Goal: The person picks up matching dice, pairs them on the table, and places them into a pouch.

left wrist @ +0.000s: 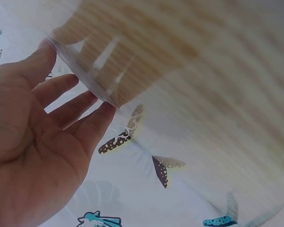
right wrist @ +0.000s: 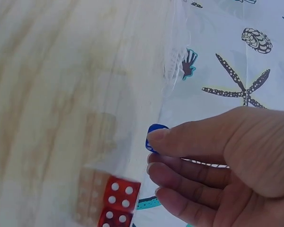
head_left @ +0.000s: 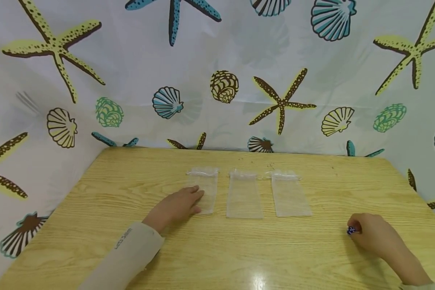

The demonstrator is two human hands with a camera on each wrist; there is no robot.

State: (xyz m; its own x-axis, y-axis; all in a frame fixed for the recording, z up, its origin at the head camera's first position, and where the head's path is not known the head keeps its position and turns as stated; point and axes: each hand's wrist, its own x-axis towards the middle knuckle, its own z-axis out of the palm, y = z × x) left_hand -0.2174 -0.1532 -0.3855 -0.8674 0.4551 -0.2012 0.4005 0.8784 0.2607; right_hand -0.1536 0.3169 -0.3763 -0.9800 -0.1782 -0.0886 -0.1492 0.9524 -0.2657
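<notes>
Three sheer white drawstring pouches lie flat in a row: a left pouch (head_left: pixel 207 193), a middle pouch (head_left: pixel 244 197) and a right pouch (head_left: pixel 291 196). My left hand (head_left: pixel 177 205) rests on the left pouch, its fingers fairly straight; in the left wrist view the fingertips touch the pouch and table. Off to the right of the pouches, my right hand (head_left: pixel 375 235) pinches a blue die (right wrist: pixel 154 138) with white spots between thumb and forefinger. Close to that hand in the right wrist view are red dice (right wrist: pixel 120 193) with white pips; the head view does not show them.
A wooden table (head_left: pixel 210 253) spreads under both hands. Behind it and at both sides hangs a white cloth (head_left: pixel 137 68) printed with starfish and shells. Small dark specks lie near the table's back edge.
</notes>
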